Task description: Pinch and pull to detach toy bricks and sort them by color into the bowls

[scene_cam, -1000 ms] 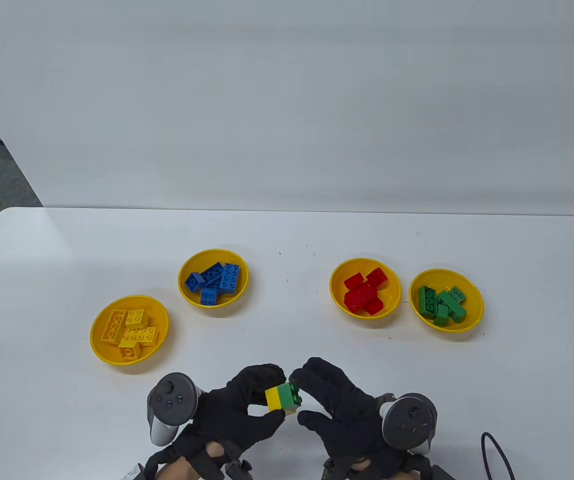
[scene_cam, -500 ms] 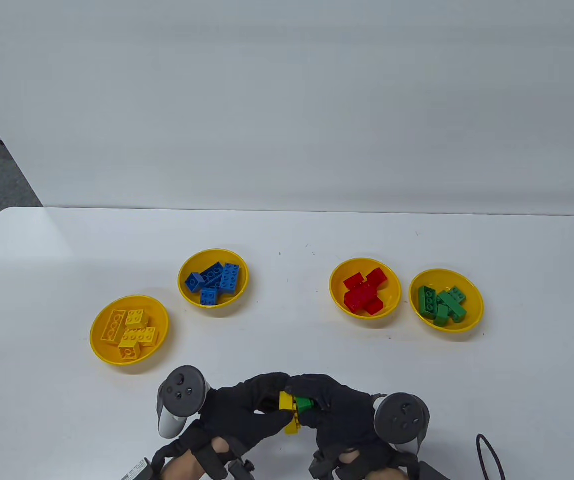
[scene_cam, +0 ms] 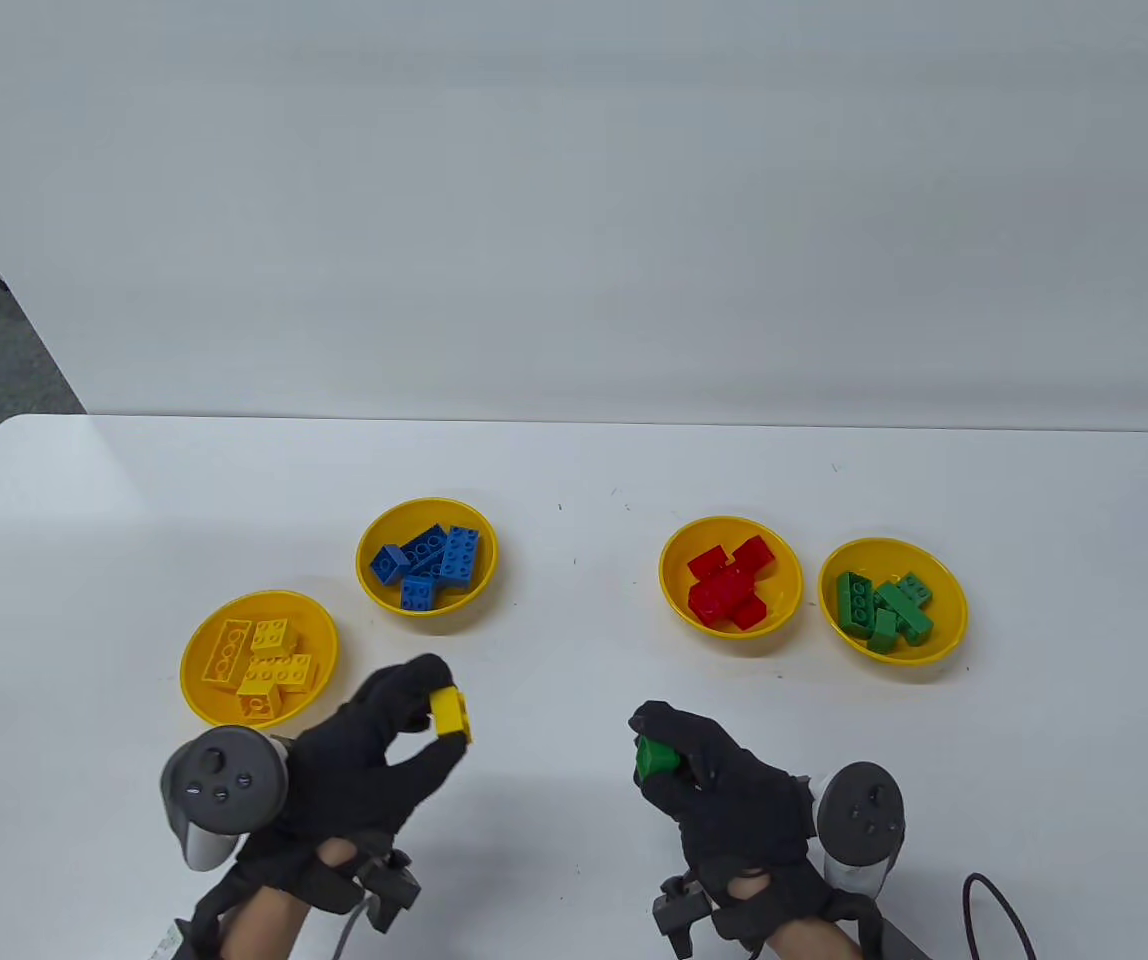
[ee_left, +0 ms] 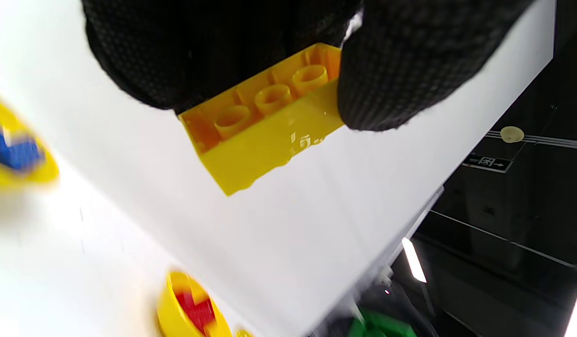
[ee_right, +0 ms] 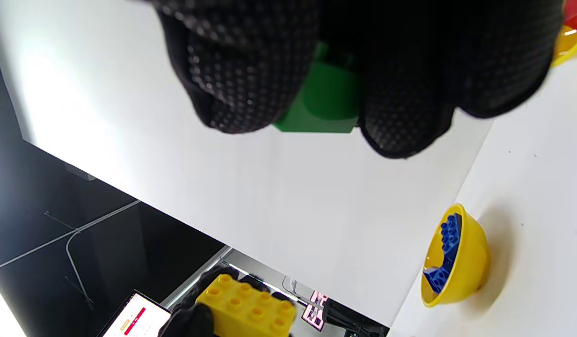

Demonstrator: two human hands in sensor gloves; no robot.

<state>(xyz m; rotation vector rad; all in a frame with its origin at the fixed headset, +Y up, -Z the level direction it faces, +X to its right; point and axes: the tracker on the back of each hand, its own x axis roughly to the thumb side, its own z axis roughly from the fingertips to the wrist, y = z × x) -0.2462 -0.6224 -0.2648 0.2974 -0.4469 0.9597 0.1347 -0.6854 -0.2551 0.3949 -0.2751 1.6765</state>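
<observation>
Two gloved hands, each holding one detached brick above the bench.

At 7 o'clock, the left hand [scene_cam: 364, 760] has its grip closed on the yellow brick [scene_cam: 450, 714], pinched between thumb and fingertips [ee_left: 400, 70], hollow underside toward the left wrist camera. At 5 o'clock, well apart from it, the right hand [scene_cam: 724, 790] has its grip curled round the green brick [scene_cam: 656, 757]; the fingers [ee_right: 251, 70] cover most of that brick. Neither brick touches the bench [scene_cam: 574, 480]. Farther out, four yellow bowls stand on the bench: the bowl of yellow bricks [scene_cam: 200, 690] at 9 o'clock, just beyond the left hand; the bowl of blue bricks [scene_cam: 366, 580] at 10 o'clock; the bowl of red bricks [scene_cam: 676, 608] at 1 o'clock; the bowl of green bricks [scene_cam: 949, 625] at 2 o'clock, just beside the red one.
</observation>
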